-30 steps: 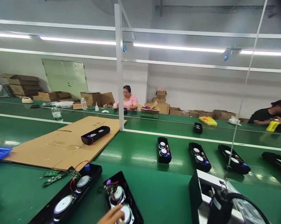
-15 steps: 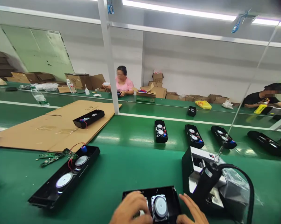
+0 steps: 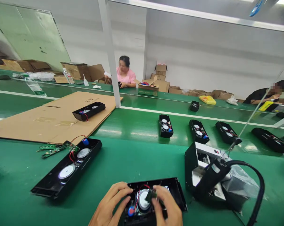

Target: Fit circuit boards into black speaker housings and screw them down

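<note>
Both my hands are at a black speaker housing (image 3: 178, 194) lying open on the green bench in front of me. My right hand (image 3: 166, 208) pinches a small green circuit board (image 3: 150, 195) just above a round speaker driver (image 3: 143, 201). My left hand (image 3: 111, 204) grips the housing's near-left side, with its fingers beside the driver. A red wire (image 3: 137, 197) and a blue component (image 3: 131, 211) sit inside the housing. My hands hide its lower part. To the left lies a second open housing (image 3: 66, 169), with loose green circuit boards (image 3: 54, 150) beyond it.
A black handheld tool with a cable (image 3: 211, 177) rests against a white-and-black box (image 3: 198, 166) on my right. Beyond lie a cardboard sheet (image 3: 50, 119) and several housings (image 3: 166, 126) on a green belt. Two seated people (image 3: 125, 75) work farther back.
The housing now lies lengthwise and closer to me, showing its wires and blue component. My hands have closed in on it, and my right hand now pinches the small board.
</note>
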The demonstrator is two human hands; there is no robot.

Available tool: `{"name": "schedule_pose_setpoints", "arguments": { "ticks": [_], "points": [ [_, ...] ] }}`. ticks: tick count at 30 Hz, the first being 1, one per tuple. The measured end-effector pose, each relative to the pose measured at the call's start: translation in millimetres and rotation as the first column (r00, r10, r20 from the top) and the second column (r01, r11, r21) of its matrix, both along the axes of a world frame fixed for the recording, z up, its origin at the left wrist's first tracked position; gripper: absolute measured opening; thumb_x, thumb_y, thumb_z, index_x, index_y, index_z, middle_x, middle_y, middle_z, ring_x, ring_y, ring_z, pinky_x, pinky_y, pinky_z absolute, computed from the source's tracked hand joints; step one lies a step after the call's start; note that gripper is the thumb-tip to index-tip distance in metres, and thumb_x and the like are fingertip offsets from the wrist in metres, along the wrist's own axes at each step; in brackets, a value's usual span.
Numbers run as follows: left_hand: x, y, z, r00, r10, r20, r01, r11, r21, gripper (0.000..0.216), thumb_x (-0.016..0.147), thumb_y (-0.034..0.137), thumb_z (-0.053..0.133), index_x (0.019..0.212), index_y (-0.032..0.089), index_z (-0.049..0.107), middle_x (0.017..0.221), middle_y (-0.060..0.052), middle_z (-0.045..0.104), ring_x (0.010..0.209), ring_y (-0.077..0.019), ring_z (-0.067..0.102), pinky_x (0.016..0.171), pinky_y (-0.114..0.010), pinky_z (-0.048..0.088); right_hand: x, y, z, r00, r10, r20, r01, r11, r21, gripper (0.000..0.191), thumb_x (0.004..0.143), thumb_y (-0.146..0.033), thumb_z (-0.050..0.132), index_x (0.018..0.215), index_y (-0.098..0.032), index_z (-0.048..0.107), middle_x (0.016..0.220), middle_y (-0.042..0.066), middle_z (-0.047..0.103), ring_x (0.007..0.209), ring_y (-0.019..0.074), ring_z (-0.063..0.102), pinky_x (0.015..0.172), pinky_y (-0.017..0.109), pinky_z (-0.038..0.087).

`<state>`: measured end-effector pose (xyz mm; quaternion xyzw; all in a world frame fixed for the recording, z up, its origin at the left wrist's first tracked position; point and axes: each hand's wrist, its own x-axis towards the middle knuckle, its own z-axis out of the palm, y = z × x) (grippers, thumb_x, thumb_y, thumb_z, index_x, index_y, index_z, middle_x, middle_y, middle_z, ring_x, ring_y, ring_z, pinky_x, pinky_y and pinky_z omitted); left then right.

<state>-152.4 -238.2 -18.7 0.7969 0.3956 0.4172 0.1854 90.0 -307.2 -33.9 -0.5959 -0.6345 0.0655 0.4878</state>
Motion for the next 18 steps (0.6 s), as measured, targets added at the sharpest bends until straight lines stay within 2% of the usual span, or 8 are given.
{"name": "schedule_pose_setpoints", "arguments": {
  "ticks": [3, 5, 8, 10, 12, 14, 16, 18],
  "points": [
    [3, -4, 6.4, 0.998, -0.049, -0.026, 0.05, 0.998, 0.024, 0.016, 0.109, 0.041, 0.072, 0.119, 0.03, 0.079, 0.129, -0.007, 0.081, 0.133, -0.0256, 0.077, 0.11, -0.029, 0.065, 29, 9, 18.1, 0.99, 0.031, -0.138, -0.051, 0.988, -0.143, 0.018, 0.113, -0.031, 0.061, 0.112, -0.025, 0.078, 0.104, 0.005, 0.088, 0.085, 0.0197, 0.086, 0.077, 0.022, 0.068],
    [6, -10, 10.0, 0.992, -0.094, -0.085, 0.093, 0.996, -0.015, 0.02, 0.104, 0.039, 0.079, 0.12, 0.029, 0.075, 0.142, -0.01, 0.076, 0.147, -0.0309, 0.068, 0.118, -0.039, 0.063, 43, 11, 33.7, 0.983, 0.132, -0.128, -0.147, 0.983, -0.111, 0.023, 0.116, -0.037, 0.056, 0.108, -0.025, 0.074, 0.096, 0.002, 0.086, 0.078, 0.016, 0.082, 0.071, 0.019, 0.065],
    [14, -16, 10.2, 0.976, -0.165, -0.139, 0.159, 0.986, -0.059, 0.012, 0.103, 0.031, 0.077, 0.111, 0.026, 0.069, 0.152, -0.011, 0.07, 0.156, -0.0329, 0.059, 0.13, -0.051, 0.053, 53, 11, 55.1, 0.941, 0.308, 0.139, -0.313, 0.949, 0.022, 0.03, 0.121, -0.031, 0.044, 0.108, -0.024, 0.07, 0.097, 0.001, 0.084, 0.081, 0.0132, 0.08, 0.077, 0.02, 0.061],
    [21, -18, 6.6, 0.974, -0.174, -0.147, 0.166, 0.984, -0.065, 0.005, 0.107, 0.021, 0.064, 0.105, 0.025, 0.065, 0.152, -0.011, 0.069, 0.158, -0.0296, 0.056, 0.134, -0.052, 0.048, 53, 10, 61.9, 0.854, 0.346, 0.389, -0.397, 0.916, 0.055, 0.037, 0.122, -0.024, 0.037, 0.106, -0.022, 0.07, 0.091, 0.0, 0.082, 0.074, 0.012, 0.075, 0.069, 0.025, 0.054],
    [26, -17, -0.1, 0.973, -0.164, -0.165, 0.156, 0.986, -0.062, 0.019, 0.107, 0.011, 0.05, 0.104, 0.024, 0.063, 0.153, -0.011, 0.068, 0.159, -0.0262, 0.054, 0.136, -0.052, 0.045, 51, 10, 60.7, 0.776, 0.309, 0.549, -0.412, 0.908, 0.071, 0.044, 0.122, -0.02, 0.032, 0.099, -0.021, 0.07, 0.082, -0.002, 0.078, 0.066, 0.0119, 0.068, 0.062, 0.031, 0.044],
    [28, -14, -10.1, 0.956, -0.196, -0.22, 0.191, 0.981, -0.045, 0.022, 0.103, 0.009, 0.049, 0.108, 0.024, 0.065, 0.158, -0.011, 0.065, 0.162, -0.0275, 0.051, 0.136, -0.054, 0.043, 48, 9, 52.9, 0.741, 0.286, 0.607, -0.412, 0.908, 0.075, 0.049, 0.122, -0.02, 0.03, 0.094, -0.02, 0.069, 0.076, -0.002, 0.073, 0.063, 0.0126, 0.064, 0.061, 0.034, 0.039],
    [28, -11, -23.3, 0.919, -0.254, -0.302, 0.265, 0.964, -0.005, 0.016, 0.099, 0.02, 0.063, 0.114, 0.024, 0.067, 0.165, -0.014, 0.059, 0.165, -0.035, 0.045, 0.136, -0.062, 0.041, 44, 9, 41.9, 0.725, 0.298, 0.621, -0.414, 0.909, 0.048, 0.051, 0.123, -0.022, 0.028, 0.093, -0.02, 0.07, 0.075, -0.002, 0.071, 0.063, 0.0136, 0.063, 0.063, 0.034, 0.039],
    [27, -9, -38.6, 0.876, -0.283, -0.39, 0.333, 0.941, 0.065, 0.029, 0.09, 0.034, 0.081, 0.113, 0.024, 0.068, 0.171, -0.015, 0.054, 0.167, -0.0436, 0.039, 0.135, -0.07, 0.038, 39, 8, 30.0, 0.717, 0.306, 0.626, -0.409, 0.912, 0.023, 0.053, 0.122, -0.023, 0.026, 0.092, -0.02, 0.07, 0.074, -0.002, 0.07, 0.063, 0.0148, 0.063, 0.067, 0.035, 0.041]
  ]
}}
